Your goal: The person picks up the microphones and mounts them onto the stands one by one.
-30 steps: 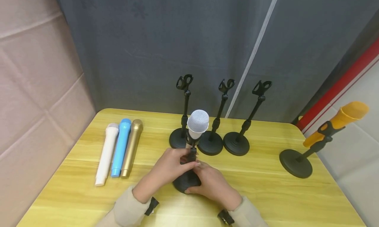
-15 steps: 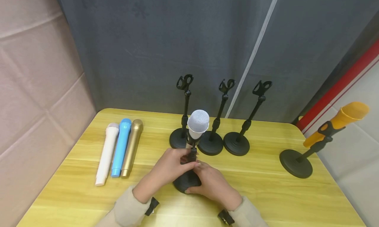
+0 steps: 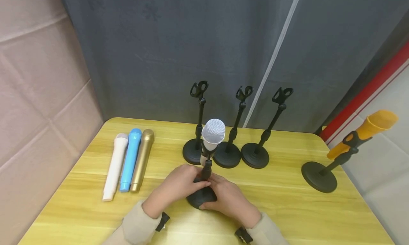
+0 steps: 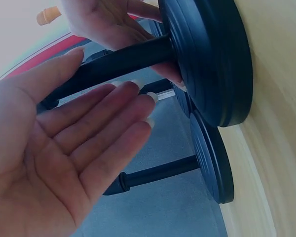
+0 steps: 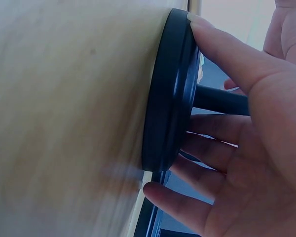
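Observation:
In the head view a white microphone with a silver mesh head [image 3: 213, 133] sits in the clip of a black microphone stand [image 3: 202, 197] at the front middle of the table. My left hand [image 3: 179, 184] is beside the pole; in the left wrist view its fingers [image 4: 106, 131] are straight and its thumb lies along the pole, seemingly touching it. My right hand [image 3: 228, 197] holds the round base, thumb on the near rim and fingers at the far side, as the right wrist view shows the base [image 5: 170, 98] between them.
White [image 3: 115, 167], blue [image 3: 131, 159] and gold [image 3: 142, 159] microphones lie side by side at left. Three black stands [image 3: 191, 151] [image 3: 227, 154] [image 3: 255, 155] with bare clips stand behind. At right another stand [image 3: 319, 177] bears an orange microphone [image 3: 377, 122].
My left hand has loosened from the pole and moved slightly down, uncovering more of the pole. The right hand stays at the base, and the stand has hardly moved.

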